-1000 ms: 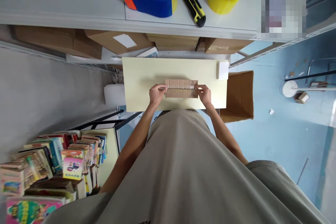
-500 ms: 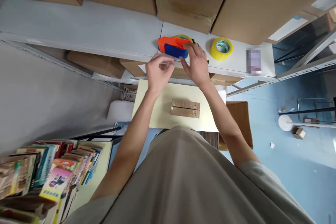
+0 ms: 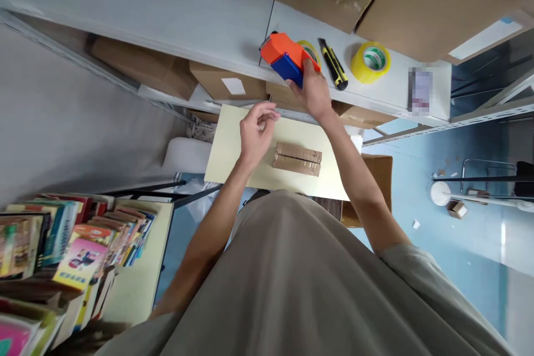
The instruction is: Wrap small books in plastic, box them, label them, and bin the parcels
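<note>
Head view shows your right hand (image 3: 314, 90) clamped on the orange and blue tape dispenser (image 3: 287, 57) at the upper middle of the frame, over the shelf (image 3: 200, 11). Your left hand (image 3: 254, 132) hangs loosely curled, holding nothing, above the desk (image 3: 227, 150) beside the cardboard package (image 3: 297, 158). Swing wide and you could knock the utility knife (image 3: 332, 63) or tape roll (image 3: 370, 62) off.

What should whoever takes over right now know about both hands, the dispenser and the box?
Right hand: closed on the orange and blue tape dispenser, lifted just above the grey shelf.
Left hand: free, fingers loosely curled, over the yellow table.
Small cardboard box: flat on the table, flaps closed, neither hand on it.
Utility knife and spare yellow tape roll: on the shelf.
Done: dispenser in hand.
Left: it has not reached the box.
</note>
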Action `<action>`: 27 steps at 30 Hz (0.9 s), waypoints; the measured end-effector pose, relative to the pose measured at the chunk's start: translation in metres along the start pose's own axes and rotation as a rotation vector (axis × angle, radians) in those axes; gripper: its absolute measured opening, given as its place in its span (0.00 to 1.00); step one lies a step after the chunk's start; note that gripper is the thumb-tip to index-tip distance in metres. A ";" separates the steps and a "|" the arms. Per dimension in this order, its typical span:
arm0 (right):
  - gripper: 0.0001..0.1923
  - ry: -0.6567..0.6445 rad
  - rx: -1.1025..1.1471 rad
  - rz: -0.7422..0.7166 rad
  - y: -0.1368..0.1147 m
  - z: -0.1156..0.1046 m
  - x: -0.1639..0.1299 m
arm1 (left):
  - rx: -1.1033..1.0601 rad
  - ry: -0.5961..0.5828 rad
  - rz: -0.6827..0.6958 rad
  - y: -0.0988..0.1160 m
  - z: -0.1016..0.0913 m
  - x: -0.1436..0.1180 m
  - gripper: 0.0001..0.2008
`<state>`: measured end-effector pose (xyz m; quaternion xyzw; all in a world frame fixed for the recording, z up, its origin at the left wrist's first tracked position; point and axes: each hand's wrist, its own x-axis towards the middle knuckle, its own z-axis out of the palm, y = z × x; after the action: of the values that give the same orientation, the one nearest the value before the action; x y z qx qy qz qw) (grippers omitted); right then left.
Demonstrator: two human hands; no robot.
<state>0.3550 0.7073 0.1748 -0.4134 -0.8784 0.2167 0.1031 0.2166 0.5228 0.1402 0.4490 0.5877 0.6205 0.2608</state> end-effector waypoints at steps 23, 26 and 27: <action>0.40 -0.232 0.859 0.504 -0.042 0.068 -0.242 | -0.088 -0.298 -0.439 -0.006 -0.036 -0.088 0.30; 0.37 -0.270 0.728 0.477 -0.045 0.059 -0.247 | -0.201 -0.414 -0.571 -0.009 -0.045 -0.060 0.36; 0.36 -0.280 0.687 0.466 -0.046 0.056 -0.247 | -0.237 -0.461 -0.616 -0.011 -0.047 -0.054 0.36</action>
<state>0.4608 0.4741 0.1458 -0.5089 -0.6439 0.5679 0.0627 0.1985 0.4558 0.1206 0.3463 0.5451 0.4597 0.6096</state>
